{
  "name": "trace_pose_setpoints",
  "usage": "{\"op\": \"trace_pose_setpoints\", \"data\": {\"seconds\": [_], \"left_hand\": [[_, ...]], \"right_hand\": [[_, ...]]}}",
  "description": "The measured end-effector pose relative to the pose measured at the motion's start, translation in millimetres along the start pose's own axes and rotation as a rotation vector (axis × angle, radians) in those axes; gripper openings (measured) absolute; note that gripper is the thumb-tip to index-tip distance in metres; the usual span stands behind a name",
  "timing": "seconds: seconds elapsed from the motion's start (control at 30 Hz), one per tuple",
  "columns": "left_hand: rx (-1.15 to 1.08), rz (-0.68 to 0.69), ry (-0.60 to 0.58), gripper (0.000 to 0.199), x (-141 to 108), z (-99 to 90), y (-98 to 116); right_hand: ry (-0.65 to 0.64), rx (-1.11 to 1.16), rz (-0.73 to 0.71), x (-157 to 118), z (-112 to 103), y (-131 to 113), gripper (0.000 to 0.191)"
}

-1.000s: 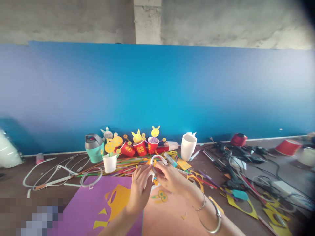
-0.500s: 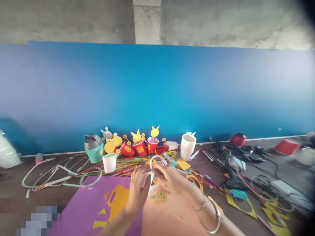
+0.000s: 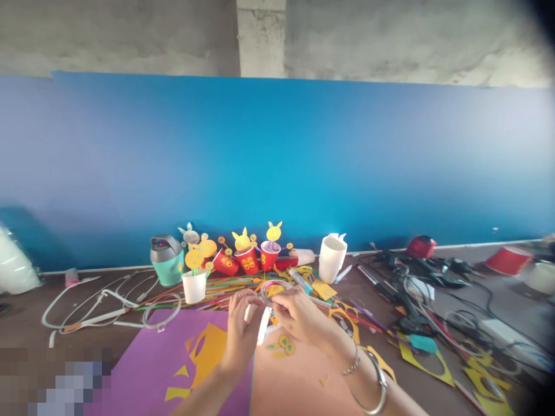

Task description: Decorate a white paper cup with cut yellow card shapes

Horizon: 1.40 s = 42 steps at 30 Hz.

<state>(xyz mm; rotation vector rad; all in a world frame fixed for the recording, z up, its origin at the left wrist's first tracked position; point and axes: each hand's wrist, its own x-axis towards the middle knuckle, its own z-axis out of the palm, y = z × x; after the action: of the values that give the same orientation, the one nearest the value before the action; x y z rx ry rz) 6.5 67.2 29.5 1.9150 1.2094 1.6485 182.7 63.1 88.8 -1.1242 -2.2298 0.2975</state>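
My right hand (image 3: 297, 315) is closed at the near edge of a white ring-shaped roll, which looks like a tape roll (image 3: 277, 285). Fingers bent, my left hand (image 3: 243, 329) pinches at a white strip (image 3: 263, 328) that hangs between the two hands; its exact hold is partly hidden by the fingers. Both hands are close together above the join of a purple sheet (image 3: 143, 358) and an orange sheet (image 3: 299, 387). Small yellow and green rabbit-like cutouts (image 3: 285, 345) lie on the orange sheet, just below my right hand.
Behind the hands stand a white cup (image 3: 193, 289) with paper figures, red cups (image 3: 247, 261), a teal bottle (image 3: 167, 266) and stacked white cups (image 3: 332, 260). Colored sticks lie before them. Yellow scraps (image 3: 210, 352), a glue gun (image 3: 411, 315) and cables spread around.
The ring-shaped roll has tilted down flatter beside my right hand. The white strip between my hands shows more plainly. Both hands stay nearly in place.
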Motion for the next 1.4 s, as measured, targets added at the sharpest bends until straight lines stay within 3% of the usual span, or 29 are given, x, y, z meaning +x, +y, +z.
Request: {"op": "trace_pose_setpoints", "data": {"seconds": [0.23,0.53,0.83,1.17,1.33,1.4], "left_hand": [[0.032,0.036,0.011,0.012,-1.3,-1.4,5.2],[0.050,0.075,0.044,0.012,1.7,-4.6,10.9],[0.061,0.104,0.026,0.013,1.1,-5.4,12.6],[0.071,0.124,0.041,0.012,1.2,-5.6,14.0],[0.066,0.154,0.051,0.010,-1.0,-6.0,15.3],[0.059,0.144,0.059,0.010,-0.7,-7.2,13.8]], "right_hand": [[0.069,0.017,-0.074,1.2,4.6,0.6,0.030],[0.031,0.029,-0.079,1.2,-2.1,-4.2,0.030],[0.073,0.017,-0.111,1.7,2.7,-1.0,0.032],[0.042,0.169,-0.040,2.5,-6.6,-10.7,0.033],[-0.046,0.457,0.203,0.7,3.5,-13.8,0.035],[0.007,0.404,0.222,0.8,7.5,-10.9,0.035]]}}
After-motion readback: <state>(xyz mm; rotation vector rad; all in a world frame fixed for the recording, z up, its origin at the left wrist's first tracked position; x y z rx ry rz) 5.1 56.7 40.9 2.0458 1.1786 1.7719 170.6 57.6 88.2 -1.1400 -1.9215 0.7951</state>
